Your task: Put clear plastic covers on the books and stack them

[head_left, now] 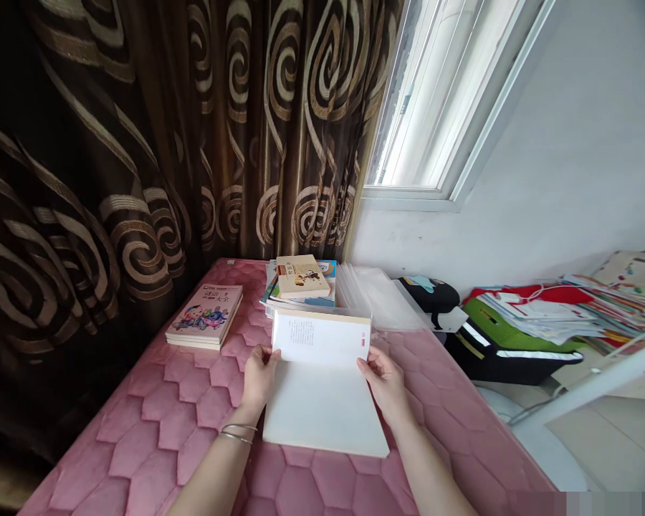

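Both hands hold a white book in front of me, with small printed text and a red mark on its upper part. My left hand pinches its left edge between thumb and fingers. On the opposite edge, my right hand grips it the same way. Below the printed part, a blank white surface slopes toward me; whether it belongs to the same book I cannot tell. Just behind stands a pile of books with a cream book on top. Clear plastic sheets lie to its right.
Another stack of books sits at the left on the pink quilted mattress. A patterned curtain hangs behind. On the right are a green and black bag, piled papers and a white slanting bar.
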Motion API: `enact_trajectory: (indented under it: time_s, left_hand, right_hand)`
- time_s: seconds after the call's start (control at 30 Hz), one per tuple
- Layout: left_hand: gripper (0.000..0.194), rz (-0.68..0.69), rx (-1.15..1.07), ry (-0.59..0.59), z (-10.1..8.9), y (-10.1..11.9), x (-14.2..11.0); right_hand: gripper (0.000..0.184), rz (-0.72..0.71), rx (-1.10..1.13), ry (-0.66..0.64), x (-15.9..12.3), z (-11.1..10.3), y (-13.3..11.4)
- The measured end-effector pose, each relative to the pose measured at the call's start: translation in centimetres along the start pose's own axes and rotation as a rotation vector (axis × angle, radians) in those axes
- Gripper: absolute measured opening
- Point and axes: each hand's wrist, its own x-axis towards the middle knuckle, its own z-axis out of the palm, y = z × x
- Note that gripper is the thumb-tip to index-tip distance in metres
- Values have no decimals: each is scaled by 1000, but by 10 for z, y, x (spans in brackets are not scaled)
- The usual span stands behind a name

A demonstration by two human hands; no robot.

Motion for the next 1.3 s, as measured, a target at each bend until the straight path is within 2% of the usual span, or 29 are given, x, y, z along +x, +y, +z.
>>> enact_trajectory:
  time_s: [0.33, 0.53, 0.67, 0.8, 0.87, 1.03, 1.17, 1.3]
  left_hand:
    - [30, 16, 1, 75, 3, -3, 2]
    - [50, 5, -276, -165, 7, 0, 0]
    - [45, 1, -328, -173, 10, 0, 1]
    - [45, 7, -349, -165, 12, -1, 1]
    - [45, 7, -345, -160, 12, -1, 1]
    - [45, 9, -345, -154, 12, -2, 1]
    - [43, 28, -333, -159, 12, -1, 1]
    - [43, 35, -321, -155, 12, 1, 0]
  right_hand:
    - [47, 21, -13, 14, -1, 2, -4]
    - [47, -6, -40, 9, 2, 0, 2]
    - [41, 17, -105, 38, 4, -7, 1]
    - [37, 31, -136, -82, 1, -11, -10]
    - [36, 34, -129, -97, 0, -10, -14]
    - [39, -20, -213, 11, 0, -4, -7]
    - [43, -7, -257, 108, 3, 0, 1]
    - [39, 19, -161, 86, 4, 0, 0]
